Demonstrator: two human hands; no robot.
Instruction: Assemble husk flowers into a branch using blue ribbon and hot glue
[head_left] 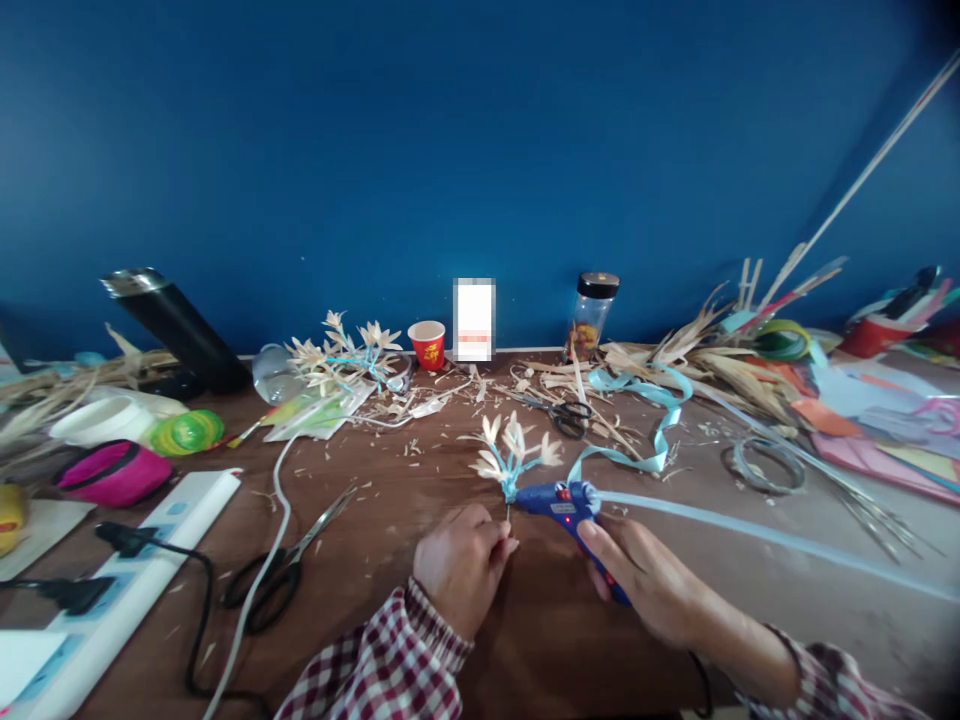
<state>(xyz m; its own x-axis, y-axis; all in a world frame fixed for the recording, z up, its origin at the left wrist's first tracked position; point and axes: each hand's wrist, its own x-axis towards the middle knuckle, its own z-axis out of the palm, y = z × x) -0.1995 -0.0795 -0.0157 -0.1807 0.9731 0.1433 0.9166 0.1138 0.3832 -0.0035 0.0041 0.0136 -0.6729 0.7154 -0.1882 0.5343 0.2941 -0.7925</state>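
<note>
My left hand (465, 560) pinches the thin wire stem of a small bunch of pale dried-husk flowers (514, 448). Light blue binding wraps the stalks of this bunch, which stands upright above my fingers. In my right hand (652, 575) is a blue hot glue gun (562, 502), its small red light lit. The nozzle points left and meets the blue-wrapped base of the flowers; whether glue is coming out is too small to see. A long translucent glue stick (750, 540) runs out of the back of the gun to the right.
Black-handled scissors (285, 575) lie at left beside a white power strip (172, 540) with cords. Smaller scissors (570, 415), light blue ribbon (660, 440) and husk scraps lie behind the flowers. A red paper cup (427, 346), glass jar (592, 315) and wire coil (765, 466) stand around.
</note>
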